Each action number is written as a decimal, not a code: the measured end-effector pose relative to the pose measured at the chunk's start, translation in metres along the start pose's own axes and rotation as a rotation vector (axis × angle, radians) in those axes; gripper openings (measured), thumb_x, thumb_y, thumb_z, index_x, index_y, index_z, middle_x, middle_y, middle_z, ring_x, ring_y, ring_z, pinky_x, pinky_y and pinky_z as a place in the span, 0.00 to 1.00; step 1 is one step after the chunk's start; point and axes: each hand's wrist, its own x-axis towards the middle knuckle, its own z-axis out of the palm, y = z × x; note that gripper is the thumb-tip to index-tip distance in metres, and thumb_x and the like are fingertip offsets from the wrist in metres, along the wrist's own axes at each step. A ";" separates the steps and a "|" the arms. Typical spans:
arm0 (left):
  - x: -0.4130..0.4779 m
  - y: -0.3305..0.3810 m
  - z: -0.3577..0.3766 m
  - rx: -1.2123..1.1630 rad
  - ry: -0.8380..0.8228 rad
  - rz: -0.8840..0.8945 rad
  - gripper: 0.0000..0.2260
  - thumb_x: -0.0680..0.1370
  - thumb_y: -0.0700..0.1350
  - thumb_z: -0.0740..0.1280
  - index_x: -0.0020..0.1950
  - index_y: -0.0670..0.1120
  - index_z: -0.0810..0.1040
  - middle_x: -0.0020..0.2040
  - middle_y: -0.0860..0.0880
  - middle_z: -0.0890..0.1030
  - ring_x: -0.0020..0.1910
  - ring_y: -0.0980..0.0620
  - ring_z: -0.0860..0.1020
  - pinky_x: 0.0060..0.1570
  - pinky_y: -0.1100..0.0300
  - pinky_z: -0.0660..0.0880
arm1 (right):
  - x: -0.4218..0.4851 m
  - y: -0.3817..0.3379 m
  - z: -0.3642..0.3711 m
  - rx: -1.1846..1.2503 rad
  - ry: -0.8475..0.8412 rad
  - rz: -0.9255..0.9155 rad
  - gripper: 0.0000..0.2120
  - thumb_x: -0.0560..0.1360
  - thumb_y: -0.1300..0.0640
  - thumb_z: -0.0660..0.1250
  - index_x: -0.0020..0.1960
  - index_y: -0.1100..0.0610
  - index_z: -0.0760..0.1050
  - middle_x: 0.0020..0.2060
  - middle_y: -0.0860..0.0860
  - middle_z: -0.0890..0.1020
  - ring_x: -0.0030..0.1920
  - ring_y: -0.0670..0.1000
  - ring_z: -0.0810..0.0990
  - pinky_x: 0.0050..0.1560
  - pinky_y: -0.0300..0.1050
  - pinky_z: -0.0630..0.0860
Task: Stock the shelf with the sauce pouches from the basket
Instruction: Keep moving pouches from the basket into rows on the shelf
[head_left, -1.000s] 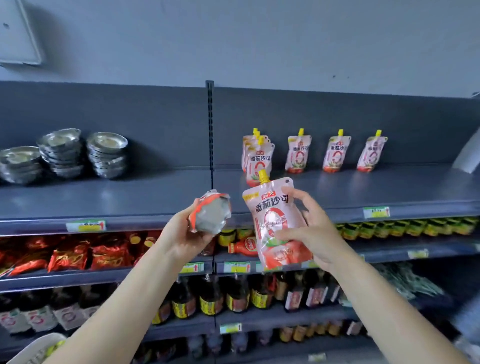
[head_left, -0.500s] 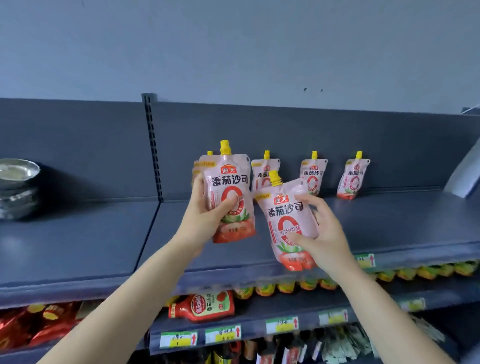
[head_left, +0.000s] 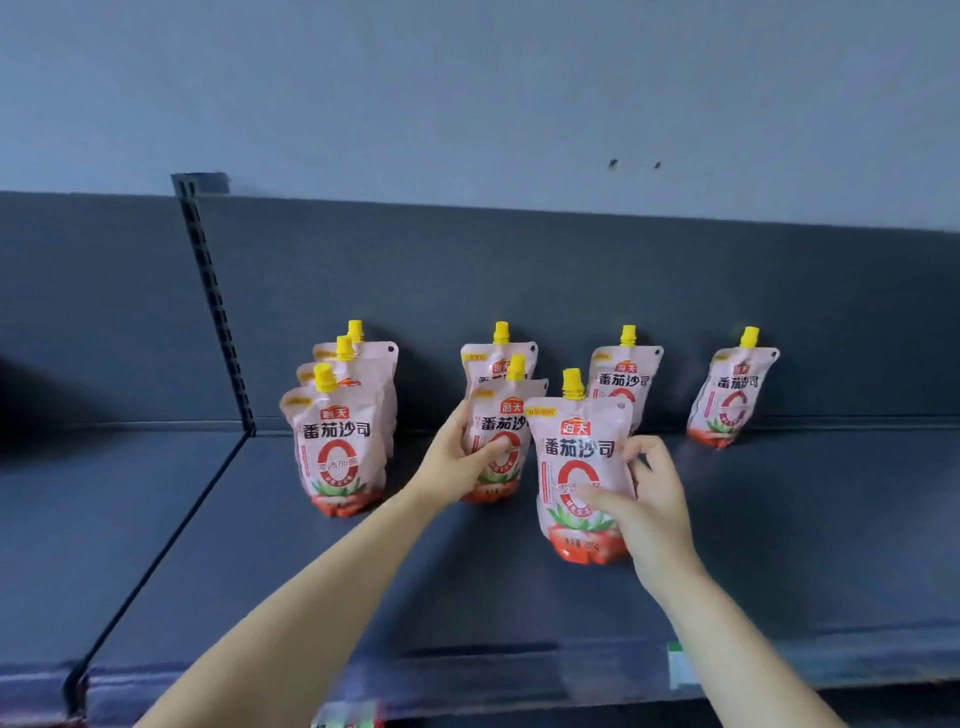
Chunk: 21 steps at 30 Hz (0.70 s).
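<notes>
Pink sauce pouches with yellow caps stand on the dark top shelf (head_left: 779, 519). My left hand (head_left: 457, 457) grips a pouch (head_left: 506, 421) whose base rests on the shelf, in front of another pouch (head_left: 498, 358) at the back. My right hand (head_left: 644, 499) holds a second pouch (head_left: 579, 467) upright, nearer the front, in front of a back-row pouch (head_left: 631, 379). A row of three pouches (head_left: 337, 447) stands to the left, and a single pouch (head_left: 732, 400) leans on the back panel at the right. The basket is out of view.
A slotted upright post (head_left: 213, 291) divides the shelf bays. The left bay (head_left: 78, 519) is bare where visible. A price label (head_left: 680, 670) sits on the shelf's front edge. Grey wall rises above the back panel.
Both hands have carried their pouches forward and down onto the shelf; the left pouch now stands in the second column. The view has moved closer and up, so the lower shelves are gone.
</notes>
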 end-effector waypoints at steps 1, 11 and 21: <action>0.005 -0.002 0.003 0.011 0.000 -0.013 0.16 0.77 0.35 0.68 0.63 0.46 0.72 0.56 0.47 0.82 0.55 0.51 0.82 0.52 0.56 0.80 | 0.006 0.004 -0.003 0.030 -0.019 0.004 0.22 0.66 0.79 0.69 0.44 0.57 0.63 0.47 0.54 0.84 0.50 0.52 0.84 0.38 0.44 0.81; 0.003 -0.028 -0.004 0.400 0.037 -0.111 0.43 0.65 0.35 0.79 0.67 0.54 0.54 0.59 0.57 0.77 0.57 0.65 0.78 0.58 0.58 0.77 | 0.016 0.047 -0.019 -0.299 -0.286 -0.180 0.36 0.68 0.63 0.76 0.57 0.36 0.57 0.57 0.33 0.69 0.59 0.39 0.76 0.44 0.40 0.82; 0.007 -0.021 -0.001 0.538 0.057 -0.078 0.47 0.68 0.40 0.78 0.75 0.52 0.49 0.63 0.52 0.76 0.60 0.56 0.77 0.59 0.60 0.75 | 0.019 0.035 -0.050 -0.519 -0.529 -0.180 0.39 0.70 0.61 0.75 0.55 0.25 0.55 0.60 0.25 0.57 0.62 0.25 0.64 0.50 0.25 0.73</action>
